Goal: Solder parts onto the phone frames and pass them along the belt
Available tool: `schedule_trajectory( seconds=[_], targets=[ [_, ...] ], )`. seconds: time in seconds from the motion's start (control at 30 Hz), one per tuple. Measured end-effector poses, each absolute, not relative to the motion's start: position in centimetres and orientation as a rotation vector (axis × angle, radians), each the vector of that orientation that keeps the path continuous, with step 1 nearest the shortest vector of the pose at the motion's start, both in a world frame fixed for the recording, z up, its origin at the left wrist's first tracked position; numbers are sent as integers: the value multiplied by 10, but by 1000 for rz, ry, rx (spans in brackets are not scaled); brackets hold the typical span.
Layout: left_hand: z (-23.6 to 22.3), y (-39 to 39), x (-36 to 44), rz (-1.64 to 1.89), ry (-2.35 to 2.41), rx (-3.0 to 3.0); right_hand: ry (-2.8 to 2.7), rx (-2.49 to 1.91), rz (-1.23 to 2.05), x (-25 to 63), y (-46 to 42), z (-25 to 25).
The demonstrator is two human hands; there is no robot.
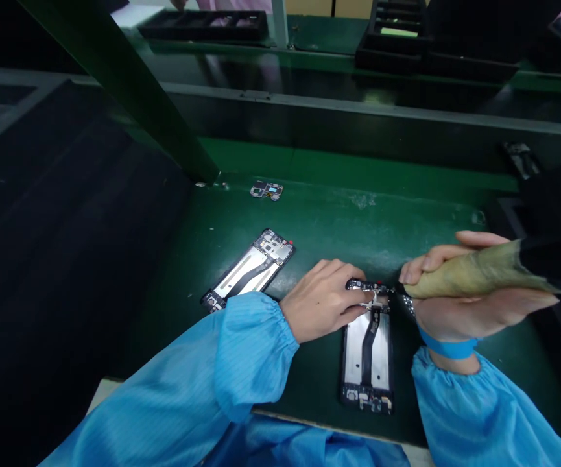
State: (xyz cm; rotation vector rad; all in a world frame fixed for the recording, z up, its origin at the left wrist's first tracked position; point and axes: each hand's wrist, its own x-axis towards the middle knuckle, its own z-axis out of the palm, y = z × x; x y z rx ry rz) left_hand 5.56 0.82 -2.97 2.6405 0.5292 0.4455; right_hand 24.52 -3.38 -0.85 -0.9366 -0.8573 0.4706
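As left hand (pixel 326 301) touches phone (pixel 368 350) | right hand (pixel 469 318): tool (pixel 475 269) | table edge (pixel 319 425) near

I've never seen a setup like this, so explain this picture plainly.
No machine here: a person works bare-handed, and a camera worn on their head looks forward and down. On the green work surface lie a left-hand opened phone, a right-hand opened phone and, farther away, a small circuit board. The left hand touches the right-hand phone's upper end. The right hand grips a thick tool wrapped in yellowish material, its tip near that phone.
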Motion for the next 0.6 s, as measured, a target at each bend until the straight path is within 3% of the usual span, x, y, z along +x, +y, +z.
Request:
schedule_trajectory(
  seconds=[0.6],
  targets=[
    [-36, 5, 59, 550, 519, 2643, -858, -926, 358, 267, -39, -3]
  ],
)
